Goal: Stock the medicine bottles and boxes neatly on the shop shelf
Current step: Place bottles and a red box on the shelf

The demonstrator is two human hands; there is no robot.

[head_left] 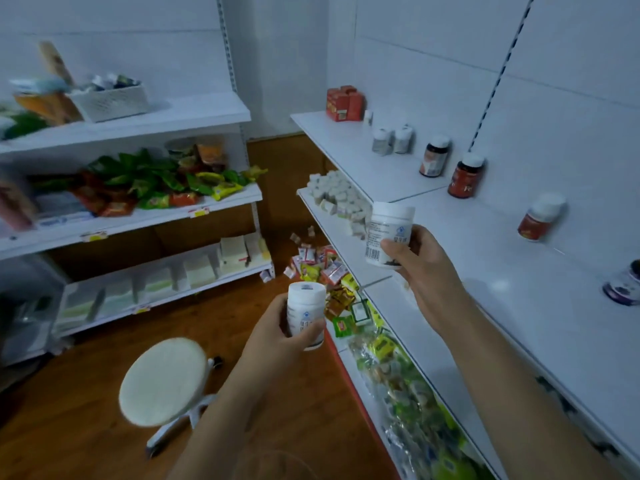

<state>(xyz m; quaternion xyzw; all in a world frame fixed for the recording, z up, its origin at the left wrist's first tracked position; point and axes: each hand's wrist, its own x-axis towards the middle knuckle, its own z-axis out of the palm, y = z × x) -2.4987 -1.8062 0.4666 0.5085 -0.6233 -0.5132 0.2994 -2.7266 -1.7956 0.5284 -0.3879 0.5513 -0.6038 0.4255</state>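
Both my grips clamped: right hand [420,271] on white plastic bottle [388,233], left hand [277,336] on second white bottle [305,311]; risk clipping white shelf [485,258] edge

round white stool [164,381] – wooden floor | snack packets [156,185] – left shelf

The white top shelf [478,244] runs from upper middle to lower right of the frame. At its far end stand red boxes [344,103], then two small grey bottles [391,140], two dark bottles with white caps [450,164], a red-labelled white-capped bottle [540,218] and, at the right edge, a purple-labelled jar [623,284], all spaced along the back wall. The shelf below [329,220] carries small white packs [341,197] and bright sachets [349,306].
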